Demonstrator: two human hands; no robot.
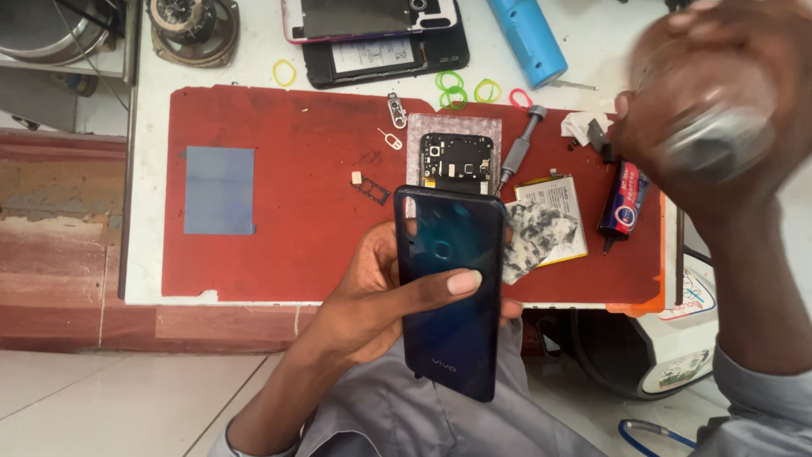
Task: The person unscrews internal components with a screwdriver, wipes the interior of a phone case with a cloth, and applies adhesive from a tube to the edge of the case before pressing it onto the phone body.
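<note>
The left hand [372,292] holds a dark blue phone back cover [448,288] upright over the near edge of the bench, the thumb pressed across its glossy outer face and the fingers wrapped behind it, so the cover is pinched firmly between them. The right hand [710,93] is raised close to the camera and blurred; it seems curled around something greyish, but I cannot tell what it is or how tight the grip is. Behind the cover, on the red work mat [288,195], lies the opened phone body [457,162] with its circuit board showing, a grey screwdriver [518,151] just beside it, and a flat battery [558,216] to the right with a small glue tube [623,203] near it. Coloured rubber bands [461,89] lie beyond the mat.
</note>
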